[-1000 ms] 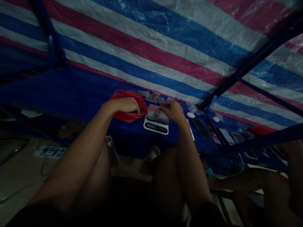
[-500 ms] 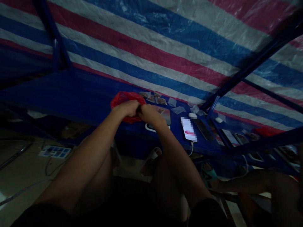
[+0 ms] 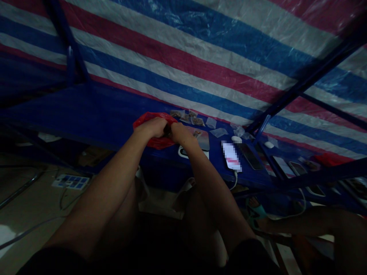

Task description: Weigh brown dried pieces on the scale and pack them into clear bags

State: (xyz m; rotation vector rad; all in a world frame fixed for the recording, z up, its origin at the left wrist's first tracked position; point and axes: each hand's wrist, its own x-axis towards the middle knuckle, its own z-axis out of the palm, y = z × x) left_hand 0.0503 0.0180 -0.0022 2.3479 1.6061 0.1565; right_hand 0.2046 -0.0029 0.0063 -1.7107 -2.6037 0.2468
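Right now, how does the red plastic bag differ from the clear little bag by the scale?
The red plastic bag is opaque and bunched; the clear plastic bag is see-through and lies flat. The red bag is much larger. The left hand and right hand are at the red bag, not the clear one. Both bags are thin plastic on the blue surface.

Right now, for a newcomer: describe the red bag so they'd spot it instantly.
Under the striped tarp, find the blue table. Near its middle, the left hand and right hand meet over a crumpled red plastic bag, unlike the small red item far right.
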